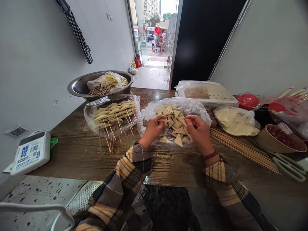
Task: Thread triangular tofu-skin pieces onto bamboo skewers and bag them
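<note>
The triangular pieces (176, 124) look light, pliable and easily torn, best pinched near an edge; thin and pale tan, they lie heaped on a plastic bag (153, 106) on the table (78, 149), left hand (154, 127) and right hand (200, 131) apart at either side, fingers drawn in, whether gripping any I cannot tell

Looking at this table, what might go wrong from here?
The nearest triangular pieces might slide off the plastic bag onto the table. The left sleeve could snag the loaded skewers, whose bare ends jut out nearby. The right hand, close to the bare sticks, might scatter them.
</note>
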